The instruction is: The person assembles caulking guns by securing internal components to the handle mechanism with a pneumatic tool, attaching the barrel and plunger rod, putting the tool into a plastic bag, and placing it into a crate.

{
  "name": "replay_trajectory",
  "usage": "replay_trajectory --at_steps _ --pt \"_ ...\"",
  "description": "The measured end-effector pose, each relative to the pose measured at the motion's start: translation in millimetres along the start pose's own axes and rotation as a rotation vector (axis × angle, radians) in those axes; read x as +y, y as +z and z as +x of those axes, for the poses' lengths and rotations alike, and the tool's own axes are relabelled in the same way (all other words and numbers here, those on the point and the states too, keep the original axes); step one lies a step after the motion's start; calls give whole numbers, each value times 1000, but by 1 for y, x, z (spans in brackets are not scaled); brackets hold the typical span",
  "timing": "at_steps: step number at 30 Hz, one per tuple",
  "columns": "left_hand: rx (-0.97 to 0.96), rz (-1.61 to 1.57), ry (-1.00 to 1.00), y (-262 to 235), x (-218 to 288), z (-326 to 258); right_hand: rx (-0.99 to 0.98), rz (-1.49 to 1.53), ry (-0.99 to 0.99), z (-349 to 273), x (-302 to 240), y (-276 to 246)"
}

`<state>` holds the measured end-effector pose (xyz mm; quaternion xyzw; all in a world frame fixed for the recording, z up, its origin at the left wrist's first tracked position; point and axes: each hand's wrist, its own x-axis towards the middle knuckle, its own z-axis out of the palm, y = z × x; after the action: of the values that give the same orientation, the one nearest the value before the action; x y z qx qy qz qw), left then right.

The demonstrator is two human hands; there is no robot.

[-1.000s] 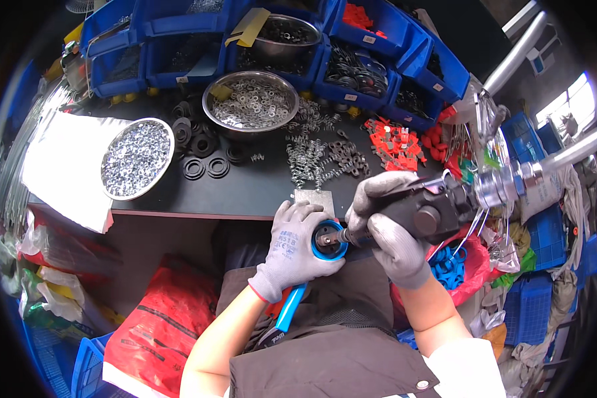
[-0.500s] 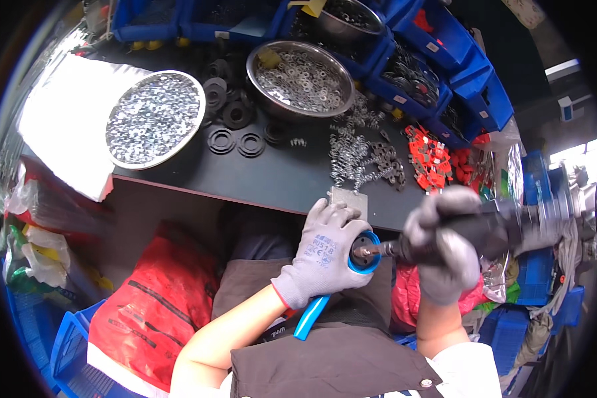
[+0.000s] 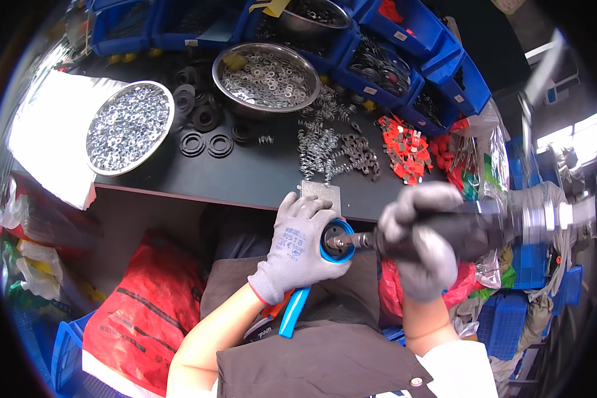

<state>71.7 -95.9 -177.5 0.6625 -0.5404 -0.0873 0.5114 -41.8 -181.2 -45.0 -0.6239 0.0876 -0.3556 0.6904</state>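
My left hand (image 3: 297, 244), in a grey glove, grips a blue ring-headed holder (image 3: 337, 240) with a blue handle hanging down over my lap. My right hand (image 3: 423, 244), also gloved, is wrapped around a dark power driver (image 3: 474, 233) held level. The driver's bit touches the centre of the round part inside the blue ring. A small grey metal plate (image 3: 321, 192) lies at the table's front edge just above my left hand.
On the dark table (image 3: 245, 176) stand a steel bowl of nuts (image 3: 127, 126), a bowl of washers (image 3: 269, 70), black rubber rings (image 3: 205, 142), springs (image 3: 318, 146) and red clips (image 3: 404, 147). Blue bins (image 3: 404, 53) line the back. A red sack (image 3: 139, 305) lies lower left.
The view has shifted, so the table sits higher and farther left in frame. Both hands keep their grip, and the driver's bit stays against the part in the blue ring.
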Motion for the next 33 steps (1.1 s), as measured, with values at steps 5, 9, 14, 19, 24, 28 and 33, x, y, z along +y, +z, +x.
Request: replay_trajectory --at_steps 5,9,14,19,24,28,33 --pt "-44 2 -10 0 1 -1 68 -204 -104 -23 -3 12" --pt "-47 16 -21 0 0 -2 206 21 18 0 2 17" --pt "22 25 35 1 0 -1 74 -284 145 10 -2 25" --pt "22 10 17 0 0 -1 85 -334 144 13 -3 25" --pt "-5 -5 18 -1 1 0 32 -221 59 3 0 18" --pt "-13 9 15 1 -1 -2 4 -203 61 1 0 16" --pt "-57 14 8 -2 -1 -2 24 -163 42 0 1 16"
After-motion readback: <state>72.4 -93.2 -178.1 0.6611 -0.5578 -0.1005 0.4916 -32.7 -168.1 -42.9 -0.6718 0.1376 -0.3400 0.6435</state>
